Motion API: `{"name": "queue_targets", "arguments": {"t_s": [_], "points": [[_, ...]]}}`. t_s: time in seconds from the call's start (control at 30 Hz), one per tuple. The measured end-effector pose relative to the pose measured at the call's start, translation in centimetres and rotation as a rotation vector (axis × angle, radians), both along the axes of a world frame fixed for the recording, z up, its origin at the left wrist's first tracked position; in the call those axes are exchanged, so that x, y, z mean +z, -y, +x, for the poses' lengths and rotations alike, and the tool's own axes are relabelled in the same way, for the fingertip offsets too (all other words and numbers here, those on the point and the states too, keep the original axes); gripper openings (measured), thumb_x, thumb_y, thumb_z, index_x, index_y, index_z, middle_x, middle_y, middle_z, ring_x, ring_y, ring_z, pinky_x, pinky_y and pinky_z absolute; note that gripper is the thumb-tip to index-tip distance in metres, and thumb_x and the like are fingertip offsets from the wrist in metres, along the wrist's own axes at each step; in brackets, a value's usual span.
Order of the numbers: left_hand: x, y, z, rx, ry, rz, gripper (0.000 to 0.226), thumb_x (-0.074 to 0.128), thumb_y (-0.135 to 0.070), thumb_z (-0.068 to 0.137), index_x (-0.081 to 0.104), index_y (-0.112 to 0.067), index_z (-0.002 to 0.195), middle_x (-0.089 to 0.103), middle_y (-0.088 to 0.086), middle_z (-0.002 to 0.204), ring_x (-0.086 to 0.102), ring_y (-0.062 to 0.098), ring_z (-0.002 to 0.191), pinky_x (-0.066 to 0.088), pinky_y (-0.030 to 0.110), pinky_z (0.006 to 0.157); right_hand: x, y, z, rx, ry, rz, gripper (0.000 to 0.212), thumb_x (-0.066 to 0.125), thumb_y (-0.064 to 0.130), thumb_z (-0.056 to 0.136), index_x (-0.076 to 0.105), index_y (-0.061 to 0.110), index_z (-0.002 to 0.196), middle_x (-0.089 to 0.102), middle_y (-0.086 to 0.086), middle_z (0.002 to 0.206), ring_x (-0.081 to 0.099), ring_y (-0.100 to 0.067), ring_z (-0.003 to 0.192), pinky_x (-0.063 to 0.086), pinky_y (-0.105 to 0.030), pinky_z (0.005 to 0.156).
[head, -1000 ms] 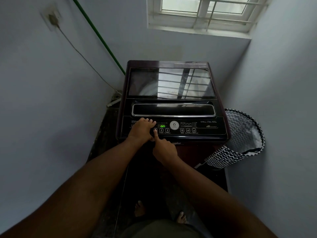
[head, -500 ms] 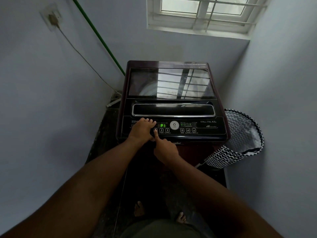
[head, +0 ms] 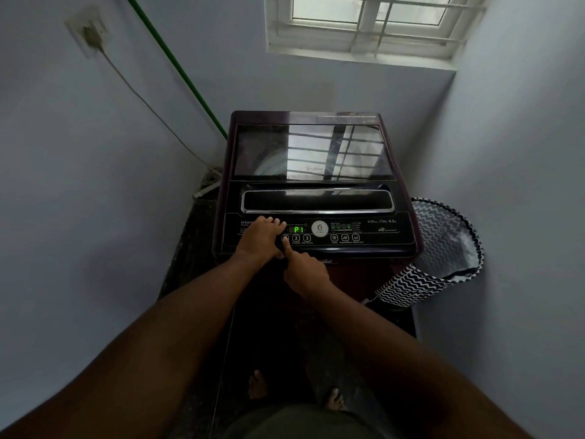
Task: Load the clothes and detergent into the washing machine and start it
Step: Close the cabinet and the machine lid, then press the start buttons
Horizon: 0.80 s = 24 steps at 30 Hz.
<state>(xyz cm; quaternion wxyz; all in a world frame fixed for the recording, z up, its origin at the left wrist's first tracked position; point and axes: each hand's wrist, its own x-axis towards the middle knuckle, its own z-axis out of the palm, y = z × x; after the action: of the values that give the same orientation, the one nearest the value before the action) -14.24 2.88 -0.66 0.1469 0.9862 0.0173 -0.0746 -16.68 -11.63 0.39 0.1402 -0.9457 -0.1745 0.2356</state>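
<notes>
Washing machine: Your washing machine (head: 316, 185) stands in the corner in front of you, under the window (head: 364, 23). Its glass lid (head: 310, 152) is shut and lies flat.
Control panel: The control panel (head: 364, 232) runs along the near edge of the machine. A small green display (head: 298, 230) on it glows with "P1".
Left hand: Your left hand (head: 260, 238) lies flat on the left end of the panel. Its fingers are straight and side by side, so the grip is wide open and holds nothing.
Right hand: Your right hand (head: 304, 270) points with one finger. The fingertip sits on the first round button (head: 285, 238), just left of the buttons marked 2 and 3. The other fingers are curled in, and this grip holds nothing.
Clothes and soap: You cannot tell what is inside the drum, because the lid shines with light from the window.
Laundry basket: A black and white zigzag laundry basket (head: 443, 248) stands just beside the machine on your right.
Wall: A green pipe (head: 177, 68) and a thin cord run down the wall on your left.
</notes>
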Motion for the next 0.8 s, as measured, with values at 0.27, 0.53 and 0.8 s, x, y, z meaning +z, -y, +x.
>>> {"name": "queue_targets", "arguments": {"t_s": [0.27, 0.53, 0.8], "points": [[0.1, 0.1, -0.1, 0.003, -0.014, 0.006, 0.093, 0.085, -0.034, 0.071, 0.038, -0.025, 0.151, 0.04, 0.003, 0.155, 0.029, 0.019, 0.144, 0.032, 0.032, 0.113, 0.2, 0.4, 0.1, 0.004, -0.02, 0.021, 0.081, 0.051, 0.019, 0.094, 0.003, 0.035, 0.157, 0.066, -0.012, 0.11, 0.064, -0.03, 0.093, 0.05, -0.039, 0.075], [0.2, 0.1, -0.2, -0.007, -0.012, -0.013, 0.095, 0.086, -0.032, 0.07, 0.037, -0.025, 0.151, 0.038, 0.002, 0.156, 0.028, 0.018, 0.145, 0.031, 0.03, 0.113, 0.3, 0.9, 0.0, -0.012, -0.009, 0.003, 0.078, 0.05, 0.021, 0.094, 0.007, 0.041, 0.156, 0.064, -0.014, 0.115, 0.063, -0.034, 0.102, 0.049, -0.043, 0.081], [0.3, 0.5, -0.5, -0.059, 0.056, 0.113, 0.085, 0.074, -0.054, 0.077, 0.042, -0.02, 0.148, 0.046, 0.002, 0.149, 0.035, 0.019, 0.141, 0.039, 0.036, 0.108, 1.2, 1.6, 1.4, -0.007, 0.089, -0.043, 0.059, 0.048, 0.027, 0.097, 0.029, 0.035, 0.152, 0.059, -0.013, 0.124, 0.059, -0.033, 0.111, 0.05, -0.045, 0.087]]}}
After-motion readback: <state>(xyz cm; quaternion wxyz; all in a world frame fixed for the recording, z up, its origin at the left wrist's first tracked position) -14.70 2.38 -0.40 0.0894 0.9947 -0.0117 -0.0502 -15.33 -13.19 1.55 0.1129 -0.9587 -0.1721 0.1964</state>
